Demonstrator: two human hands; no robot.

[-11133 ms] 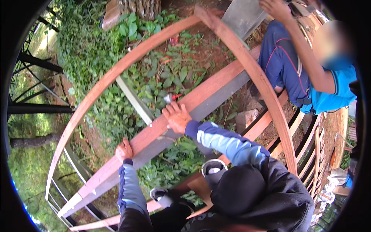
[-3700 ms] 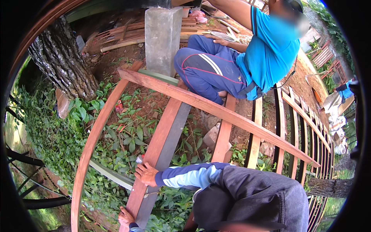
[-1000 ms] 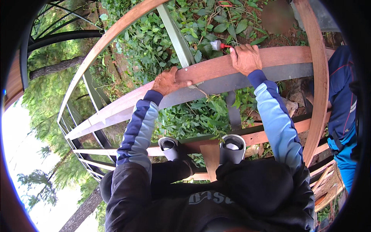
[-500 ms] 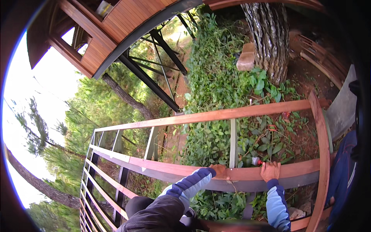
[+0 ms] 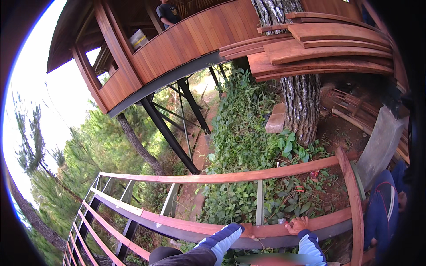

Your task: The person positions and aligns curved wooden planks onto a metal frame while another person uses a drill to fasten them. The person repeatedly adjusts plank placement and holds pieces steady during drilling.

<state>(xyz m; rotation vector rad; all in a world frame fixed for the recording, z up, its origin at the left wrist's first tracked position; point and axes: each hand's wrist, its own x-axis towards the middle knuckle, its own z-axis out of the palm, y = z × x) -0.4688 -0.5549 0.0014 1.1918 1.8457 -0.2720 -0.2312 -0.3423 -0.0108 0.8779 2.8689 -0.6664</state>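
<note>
A reddish wooden beam (image 5: 328, 219) on a dark metal strip runs across the lower part of the view. My left hand (image 5: 248, 230) grips it just left of a pale green upright (image 5: 259, 201); the sleeve hides part of this hand and its fingers show poorly. To the right of the upright, my right hand (image 5: 297, 225) curls its fingers over the beam's far edge. Both forearms wear blue sleeves. Close by my right hand is a small whitish thing (image 5: 282, 221), too small to make out. A second wooden rail (image 5: 213, 178) runs farther out, roughly alongside the beam.
A crosspiece (image 5: 350, 199) joins the rails at right, beside a person's dark blue trouser leg (image 5: 382, 208) and a concrete post (image 5: 377, 144). Reddish boards (image 5: 328, 53) are stacked before a tree trunk (image 5: 301, 106). Someone in a dark shirt (image 5: 168, 14) stands in the wood-clad building (image 5: 195, 37).
My view has tilted upward, so the beam and my hands sit lower in it. The stacked boards and the person in the building have come into view. Both hands stay on the beam.
</note>
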